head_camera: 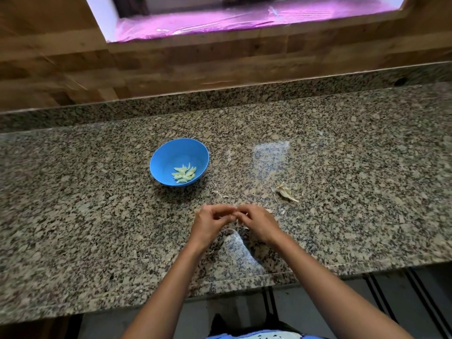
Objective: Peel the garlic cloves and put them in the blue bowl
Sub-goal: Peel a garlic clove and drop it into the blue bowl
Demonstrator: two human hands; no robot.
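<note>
A blue bowl (168,152) stands on the granite counter, left of centre, with several pale peeled garlic cloves (184,174) lying in its bottom. Nearer to me, my left hand (209,223) and my right hand (259,222) meet fingertip to fingertip just above the counter. Between them they pinch a small garlic clove (236,215), mostly hidden by the fingers and blurred. A scrap of papery skin shows at the fingertips.
Garlic skins and a dry husk (286,191) lie to the right of my hands, and smaller scraps (220,195) lie just beyond them. A granite upstand and wooden wall run along the back. The counter's front edge (220,287) is close to my body.
</note>
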